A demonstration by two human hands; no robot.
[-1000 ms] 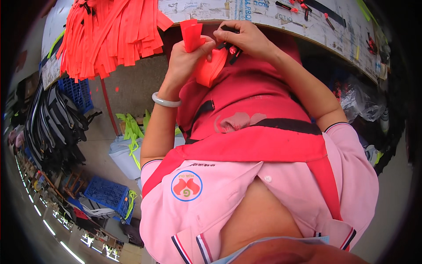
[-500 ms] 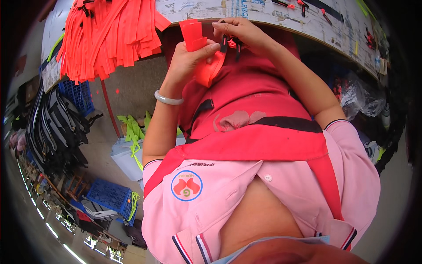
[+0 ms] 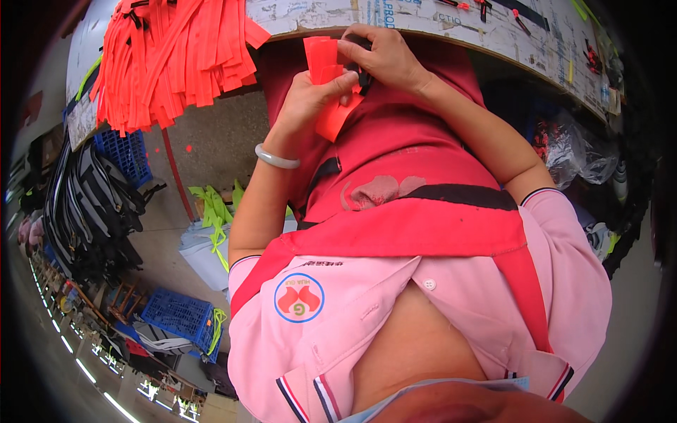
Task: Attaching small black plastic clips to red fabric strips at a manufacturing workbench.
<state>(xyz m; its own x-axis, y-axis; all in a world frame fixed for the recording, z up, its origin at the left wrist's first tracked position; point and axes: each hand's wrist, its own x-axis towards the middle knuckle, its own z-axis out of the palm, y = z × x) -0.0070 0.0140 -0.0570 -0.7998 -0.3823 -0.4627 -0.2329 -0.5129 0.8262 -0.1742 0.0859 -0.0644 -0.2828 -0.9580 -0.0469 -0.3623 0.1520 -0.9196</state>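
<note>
Above my lap, in front of the table edge, my left hand point(image 3: 310, 99) grips several bright orange-red fabric strips point(image 3: 321, 53), thumb pressed on top. Their ends stick out above and below the fist. Right beside it, my right hand point(image 3: 388, 60) has its fingers bent inward against a small black piece point(image 3: 364, 77) at the strips' side. Most of that piece is covered by the fingers, so its kind does not show. On the table to the left lies a large pile of the same orange-red strips point(image 3: 176, 60), hanging over the edge.
The worn white tabletop point(image 3: 310, 15) runs along the far side. Small black and red pieces point(image 3: 485, 8) lie on its right part. Black and grey straps point(image 3: 92, 204) hang at the left. Blue crates point(image 3: 176, 314) stand on the floor, and a clear plastic bag point(image 3: 575, 151) sits below at right.
My left hand has shifted slightly right with the strips. The right hand has turned its fingers in toward them, and the black and red pieces seen below it are now mostly hidden.
</note>
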